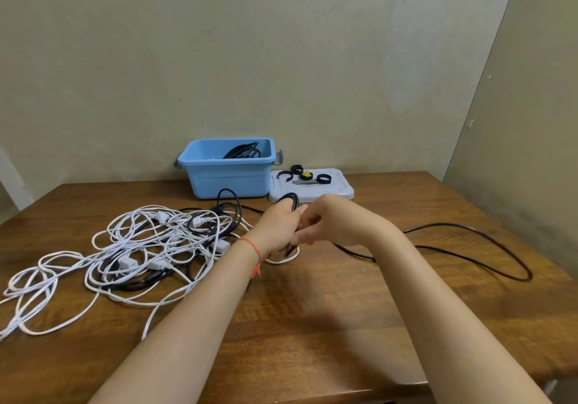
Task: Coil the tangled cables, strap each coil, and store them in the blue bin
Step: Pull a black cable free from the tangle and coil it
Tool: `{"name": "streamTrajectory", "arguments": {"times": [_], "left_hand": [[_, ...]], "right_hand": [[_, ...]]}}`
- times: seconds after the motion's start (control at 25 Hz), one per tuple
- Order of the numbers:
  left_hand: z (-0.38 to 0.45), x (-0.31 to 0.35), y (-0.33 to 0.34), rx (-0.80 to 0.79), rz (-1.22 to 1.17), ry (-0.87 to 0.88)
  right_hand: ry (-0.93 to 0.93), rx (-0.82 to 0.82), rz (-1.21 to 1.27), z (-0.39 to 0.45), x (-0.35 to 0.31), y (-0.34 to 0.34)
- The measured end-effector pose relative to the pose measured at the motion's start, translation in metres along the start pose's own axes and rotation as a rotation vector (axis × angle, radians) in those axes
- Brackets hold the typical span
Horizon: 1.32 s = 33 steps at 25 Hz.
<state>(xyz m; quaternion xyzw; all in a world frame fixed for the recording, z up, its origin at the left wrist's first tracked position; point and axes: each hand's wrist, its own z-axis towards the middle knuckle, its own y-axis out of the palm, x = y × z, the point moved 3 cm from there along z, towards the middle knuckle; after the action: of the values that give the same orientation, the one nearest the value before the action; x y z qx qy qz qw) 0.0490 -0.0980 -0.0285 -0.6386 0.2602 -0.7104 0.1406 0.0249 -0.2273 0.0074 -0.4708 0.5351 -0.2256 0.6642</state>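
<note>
At table centre the left hand [280,225] curls its fingers round a small coil of the black cable [469,247], which trails toward 3 o'clock, the right hand [325,222] pinches the strand beside it, white cables [131,247] tangle at 9 o'clock, and the blue bin [230,178] stands at 12 o'clock.

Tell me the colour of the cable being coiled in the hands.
Black. The head view shows the black cable trailing right across the table from the hands.

no readable text, labels, brands, numbers or signs on anything in view
</note>
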Motion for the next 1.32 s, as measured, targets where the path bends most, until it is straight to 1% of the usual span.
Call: {"name": "streamTrajectory", "arguments": {"times": [0.08,0.12,0.2,0.28,0.36,0.4,0.48,0.56,0.6,0.64,0.72,0.8,0.84,0.88,0.96,1.0,1.04,1.12,1.16,1.24,1.32], "left_hand": [[-0.005,0.0,0.005,-0.189,-0.311,-0.066],[-0.008,-0.001,0.006,-0.269,-0.425,-0.08],[-0.008,-0.005,0.005,-0.372,-0.492,-0.125],[-0.006,-0.009,-0.001,-0.43,-0.471,-0.147],[-0.007,-0.008,-0.007,-0.477,-0.483,-0.103],[-0.008,-0.007,-0.008,-0.494,-0.528,-0.081],[-0.009,-0.004,-0.009,-0.494,-0.713,-0.089],[-0.007,-0.006,-0.007,-0.464,-0.937,-0.132],[-0.006,-0.008,-0.006,-0.436,-1.013,-0.151],[-0.005,-0.01,-0.005,-0.396,-1.05,-0.166],[-0.004,-0.014,-0.003,-0.262,-1.005,-0.145],[-0.006,-0.016,0.001,-0.139,-0.917,-0.078],[-0.006,-0.016,0.003,-0.134,-0.922,-0.066],[-0.008,-0.015,0.005,-0.188,-0.97,-0.079],[-0.011,-0.012,0.007,-0.386,-1.092,-0.138],[-0.012,-0.012,0.006,-0.448,-1.12,-0.16],[-0.012,-0.014,0.005,-0.457,-1.133,-0.181],[-0.009,-0.019,0.005,-0.363,-1.178,-0.23],[-0.006,-0.023,0.004,-0.284,-1.234,-0.247],[0.001,-0.035,-0.004,-0.071,-1.369,-0.275],[0.007,-0.049,-0.019,0.161,-1.472,-0.304]], "right_hand": [[0.022,0.06,0.068,0.0,0.004,-0.007],[0.016,0.058,0.109,0.0,0.006,-0.011],[0.01,0.0,0.19,-0.001,0.013,-0.018],[0.035,-0.041,0.27,-0.002,0.025,-0.025],[0.056,-0.013,0.333,0.001,0.038,-0.03],[0.054,0.014,0.359,0.001,0.04,-0.03],[0.034,0.047,0.425,0.003,0.039,-0.022],[-0.011,0.029,0.553,0.004,0.032,-0.007],[-0.044,0.015,0.603,0.006,0.029,0.001],[-0.062,0.021,0.64,0.007,0.026,0.006],[-0.037,0.049,0.794,0.011,0.023,0.013],[0.066,0.051,0.992,0.015,0.022,0.019],[0.129,0.054,1.057,0.017,0.023,0.022],[0.169,0.068,1.079,0.018,0.024,0.023],[0.205,0.09,1.068,0.019,0.025,0.026],[0.214,0.106,1.055,0.021,0.025,0.028],[0.222,0.136,1.025,0.023,0.025,0.029],[0.235,0.198,0.897,0.028,0.028,0.029],[0.249,0.208,0.798,0.029,0.032,0.029],[0.287,0.169,0.557,0.03,0.047,0.029],[0.287,0.136,0.244,0.026,0.062,0.024]]}}
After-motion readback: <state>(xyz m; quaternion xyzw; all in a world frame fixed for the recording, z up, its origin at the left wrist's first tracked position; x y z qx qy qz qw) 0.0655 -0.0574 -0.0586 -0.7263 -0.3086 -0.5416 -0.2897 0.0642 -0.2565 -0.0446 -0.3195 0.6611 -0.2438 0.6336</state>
